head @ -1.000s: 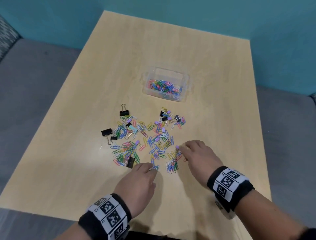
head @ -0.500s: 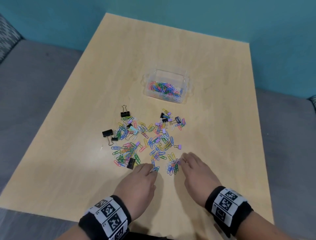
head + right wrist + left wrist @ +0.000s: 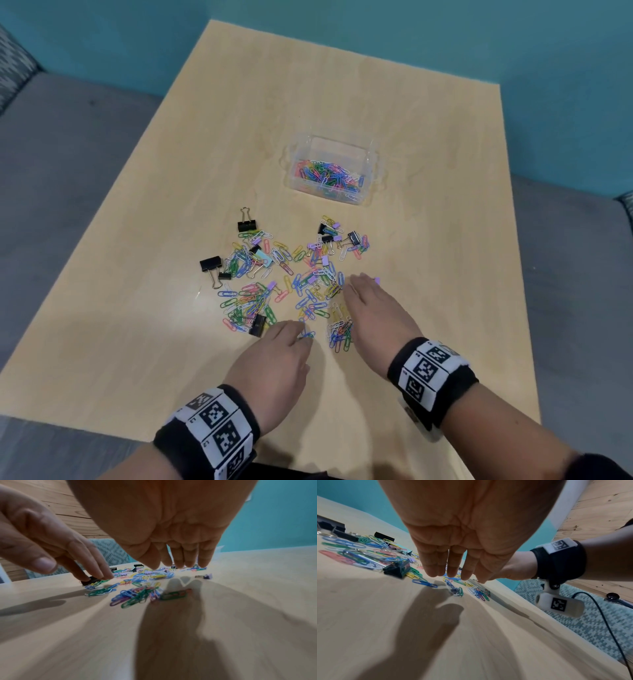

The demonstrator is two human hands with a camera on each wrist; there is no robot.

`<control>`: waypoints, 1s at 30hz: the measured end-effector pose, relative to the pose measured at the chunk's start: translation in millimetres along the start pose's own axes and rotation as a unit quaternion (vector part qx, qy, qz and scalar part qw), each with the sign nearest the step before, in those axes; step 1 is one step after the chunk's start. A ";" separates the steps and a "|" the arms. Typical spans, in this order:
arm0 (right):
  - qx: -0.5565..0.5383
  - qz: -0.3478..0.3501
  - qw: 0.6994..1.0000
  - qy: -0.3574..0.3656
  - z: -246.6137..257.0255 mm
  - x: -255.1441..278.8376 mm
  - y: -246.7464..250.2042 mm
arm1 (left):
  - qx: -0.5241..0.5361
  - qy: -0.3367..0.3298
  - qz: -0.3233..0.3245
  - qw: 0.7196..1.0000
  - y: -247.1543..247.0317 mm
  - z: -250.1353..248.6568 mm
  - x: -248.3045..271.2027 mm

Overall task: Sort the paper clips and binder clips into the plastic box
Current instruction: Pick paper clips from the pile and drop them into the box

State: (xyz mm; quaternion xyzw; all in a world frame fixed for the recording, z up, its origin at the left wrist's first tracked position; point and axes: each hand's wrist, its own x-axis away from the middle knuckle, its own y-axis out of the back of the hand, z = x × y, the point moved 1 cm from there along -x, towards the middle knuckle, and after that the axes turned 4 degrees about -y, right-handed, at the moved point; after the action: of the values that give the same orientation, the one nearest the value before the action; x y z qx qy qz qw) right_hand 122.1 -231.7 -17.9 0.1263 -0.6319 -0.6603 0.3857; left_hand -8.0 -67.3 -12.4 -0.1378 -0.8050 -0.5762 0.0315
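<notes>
The counter [image 3: 428, 171] was pale wood-grain laminate, smooth with a soft sheen. The plastic box [image 3: 371, 161], upper centre, was clear and glossy. The paper clips [image 3: 246, 301] looked like wire coated in bright, smooth plastic. The black binder clip [image 3: 209, 263] was matt with shiny wire handles. The wristband [image 3: 433, 373], lower right, was black cloth.

My table [image 3: 428, 144] is pale wood. On it sits a clear plastic box [image 3: 371, 159], and nearer me a loose scatter of coloured paper clips [image 3: 250, 301]. Black binder clips [image 3: 209, 263] lie along the scatter's left and far edges, small lilac ones [image 3: 324, 259] among the paper clips.
</notes>
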 end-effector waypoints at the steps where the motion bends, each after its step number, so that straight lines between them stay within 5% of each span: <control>1: 0.002 0.005 1.000 0.022 2.9 -4.4 2.2 | -0.006 -0.001 0.000 1.000 0.5 -1.0 -1.9; 11: 0.075 0.098 0.990 0.072 9.9 -11.2 9.1 | -0.035 0.005 0.056 0.998 -16.8 -2.1 -10.6; 17: 0.032 0.036 0.997 0.060 11.1 -5.9 5.0 | -0.050 -0.016 0.048 0.997 -26.2 -0.9 -12.8; 30: 0.010 0.065 0.997 0.041 22.9 14.8 -8.4 | -0.050 -0.005 0.035 0.998 -31.4 -1.6 -9.5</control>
State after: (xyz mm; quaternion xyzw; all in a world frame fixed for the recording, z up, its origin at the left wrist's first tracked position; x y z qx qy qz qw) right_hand 94.3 -225.5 -17.1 0.1156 -0.6292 -0.6217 0.4520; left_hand -7.2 -79.9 -42.7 -0.1704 -0.7698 -0.6138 0.0404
